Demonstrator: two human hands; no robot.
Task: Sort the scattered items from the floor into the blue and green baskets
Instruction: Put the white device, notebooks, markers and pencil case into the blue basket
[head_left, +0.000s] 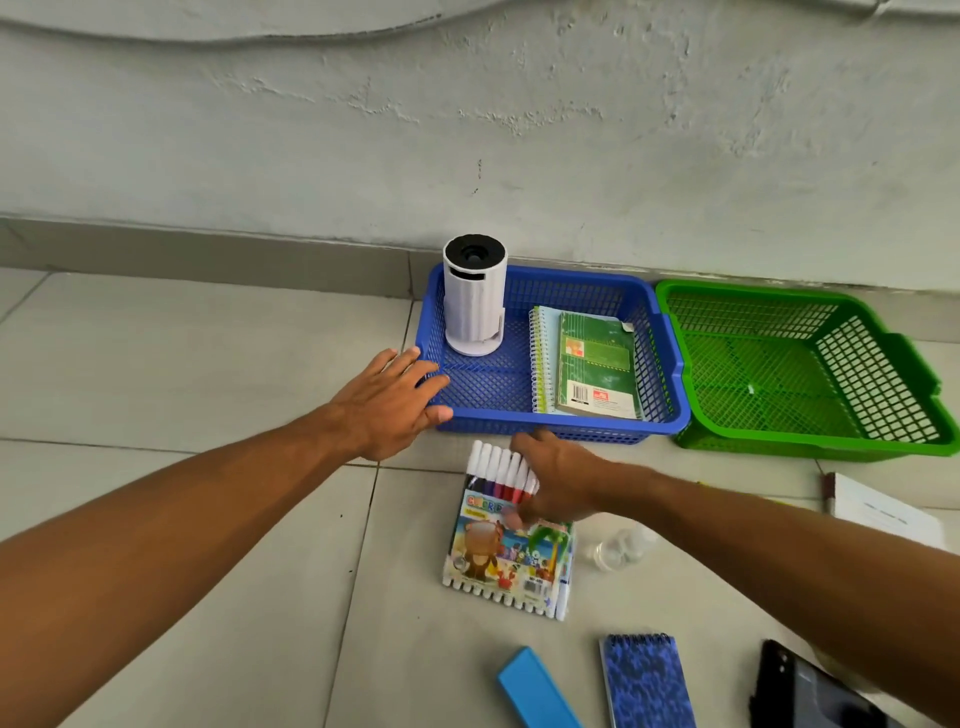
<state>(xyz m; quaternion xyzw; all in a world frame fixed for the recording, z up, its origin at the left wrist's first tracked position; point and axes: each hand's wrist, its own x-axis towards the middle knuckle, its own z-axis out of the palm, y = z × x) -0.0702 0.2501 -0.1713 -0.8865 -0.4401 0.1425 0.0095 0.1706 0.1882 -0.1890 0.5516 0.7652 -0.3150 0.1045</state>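
- The right hand (558, 480) lay over the capped end of the marker pack (511, 535) on the floor, fingers curled down onto it; whether they had closed round the pack or only rested there could not be told, the hand being blurred.
- The likely mishap: a grip at one end only would let the flat, floppy pack droop or slip from its sleeve; a marker at the loose right edge might drop out.
- A small clear container (618, 551) stood just beside the pack; a sweep of the wrist could knock it over.
- The left hand (397, 402) rested flat with straight fingers on the near left corner of the blue basket (670, 364), holding nothing; too much weight there could tip the light basket and topple the upright white cylinder (474, 296) inside it.
- The pack looked glossy, with a cartoon beach print and a row of white caps.
- Two notebooks (587, 364) lay in the blue basket; the green basket (691, 364) beside it held nothing visible.
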